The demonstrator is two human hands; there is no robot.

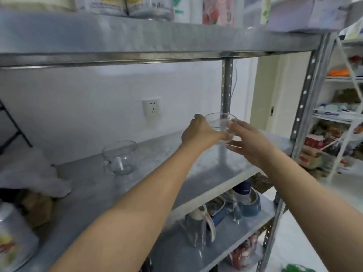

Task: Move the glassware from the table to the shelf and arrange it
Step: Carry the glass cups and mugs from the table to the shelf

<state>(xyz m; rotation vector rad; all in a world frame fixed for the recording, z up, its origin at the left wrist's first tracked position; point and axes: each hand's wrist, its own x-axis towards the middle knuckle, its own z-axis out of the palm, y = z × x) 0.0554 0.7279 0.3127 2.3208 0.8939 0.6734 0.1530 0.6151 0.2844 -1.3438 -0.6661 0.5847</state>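
"Two hands on one piece, status?"
"Left hand fingers clamped on the bowl rim; right hand fingers straight, steadying its other side. Bowl is over the shelf, by the rear post; can't tell if it's down yet."
"Done so far?"
"One cup stands further left on that shelf. Tabletop out of view, so remainder unknown; I'd say mid-task."
"Labels?"
"Packs up top are printed, too blurred to read."
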